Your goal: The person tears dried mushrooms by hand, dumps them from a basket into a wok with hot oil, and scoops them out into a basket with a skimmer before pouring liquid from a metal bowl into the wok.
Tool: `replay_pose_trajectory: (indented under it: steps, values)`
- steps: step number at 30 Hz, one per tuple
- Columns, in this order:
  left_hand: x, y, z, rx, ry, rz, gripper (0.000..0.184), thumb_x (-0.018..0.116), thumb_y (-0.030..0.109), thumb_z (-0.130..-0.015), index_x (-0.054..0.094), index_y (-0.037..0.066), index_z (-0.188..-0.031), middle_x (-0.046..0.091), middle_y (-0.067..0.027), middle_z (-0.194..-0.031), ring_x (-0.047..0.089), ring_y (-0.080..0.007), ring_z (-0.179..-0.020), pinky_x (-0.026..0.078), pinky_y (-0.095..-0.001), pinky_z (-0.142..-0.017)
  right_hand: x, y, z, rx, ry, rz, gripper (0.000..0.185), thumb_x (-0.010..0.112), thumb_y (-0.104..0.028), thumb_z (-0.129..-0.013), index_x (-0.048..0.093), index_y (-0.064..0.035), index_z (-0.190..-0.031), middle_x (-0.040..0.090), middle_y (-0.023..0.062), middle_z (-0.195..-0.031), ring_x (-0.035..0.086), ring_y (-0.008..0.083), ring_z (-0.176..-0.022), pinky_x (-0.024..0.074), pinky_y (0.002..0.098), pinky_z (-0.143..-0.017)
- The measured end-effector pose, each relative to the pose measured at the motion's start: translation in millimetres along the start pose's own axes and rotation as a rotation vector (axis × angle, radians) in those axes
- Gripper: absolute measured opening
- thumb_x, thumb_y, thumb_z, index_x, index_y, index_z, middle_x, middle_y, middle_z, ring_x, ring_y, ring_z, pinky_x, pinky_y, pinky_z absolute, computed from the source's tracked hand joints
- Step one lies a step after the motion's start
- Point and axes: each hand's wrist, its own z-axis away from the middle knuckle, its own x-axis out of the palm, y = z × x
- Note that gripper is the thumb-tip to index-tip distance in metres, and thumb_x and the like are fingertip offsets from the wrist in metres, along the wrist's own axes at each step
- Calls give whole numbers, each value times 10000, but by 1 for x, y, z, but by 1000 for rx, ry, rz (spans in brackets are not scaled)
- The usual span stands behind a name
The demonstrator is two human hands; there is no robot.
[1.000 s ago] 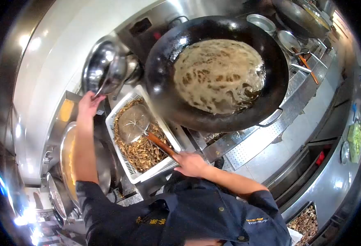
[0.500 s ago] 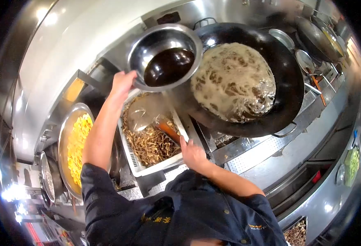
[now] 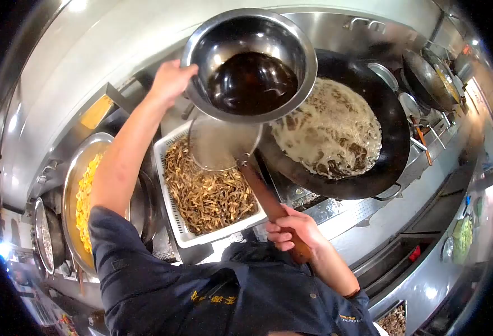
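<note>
My left hand [image 3: 173, 81] grips the rim of a steel bowl [image 3: 308, 92] that holds dark liquid. The bowl hangs in the air, overlapping the near left edge of a big black wok [image 3: 389, 134]. Inside the wok, pale foamy liquid [image 3: 336, 131] bubbles around dark pieces. My right hand [image 3: 297, 229] is closed round the wooden handle of a skimmer [image 3: 221, 145]. The skimmer's round mesh head is raised above a white plastic basket [image 3: 173, 224], partly under the bowl. Brown fried strips [image 3: 213, 201] fill the basket.
A large steel bowl of yellow food [image 3: 83, 201] stands at the left, beside a smaller pan [image 3: 45, 235]. More woks [image 3: 428, 81] and a wooden-handled ladle [image 3: 423, 143] lie at the right. Green vegetables [image 3: 461, 239] sit on the far right counter.
The steel bowl has moved from the left toward the wok, its liquid now in view. The skimmer has risen off the strips and shifted right.
</note>
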Motion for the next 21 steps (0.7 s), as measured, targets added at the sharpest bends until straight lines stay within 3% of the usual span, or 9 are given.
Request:
replay_pose_trajectory:
  steps: [5,8,12,14,21]
  values:
    - [8,9,-28,76,-17,-65,346,729,318,-884,779,0,-1011,705,-98,-756,650,-188,-660,511,-365,-649,26,7,71,-144,82,131,620,510,-34,-993,336,-130,-1580,475,70,-911,418,103,-618,330,241,-463]
    - [22,20,-37,107,-68,-195,370,698,347,-897,781,5,-1011,726,-135,-792,690,-240,-715,540,-400,-719,26,10,104,-286,38,-88,634,522,-22,-975,356,-93,-1582,461,86,-884,405,105,-587,314,217,-389]
    - [49,24,-49,169,-103,-221,401,687,375,-892,785,5,-1013,752,-171,-840,720,-301,-757,555,-438,-775,10,16,127,-392,52,-149,679,524,-9,-955,343,-120,-1600,463,110,-881,406,111,-581,349,225,-399]
    - [64,34,-52,279,-88,-343,413,682,377,-890,785,-7,-1004,768,-194,-886,744,-330,-831,563,-448,-814,9,17,134,-472,229,-84,712,528,3,-937,339,-142,-1608,492,133,-911,418,115,-593,353,230,-403]
    - [131,69,-54,349,-202,-514,386,671,368,-886,788,24,-1018,766,-231,-942,750,-386,-917,570,-474,-858,-37,9,143,-521,137,-211,768,526,24,-925,288,-152,-1634,534,153,-971,434,120,-600,353,239,-410]
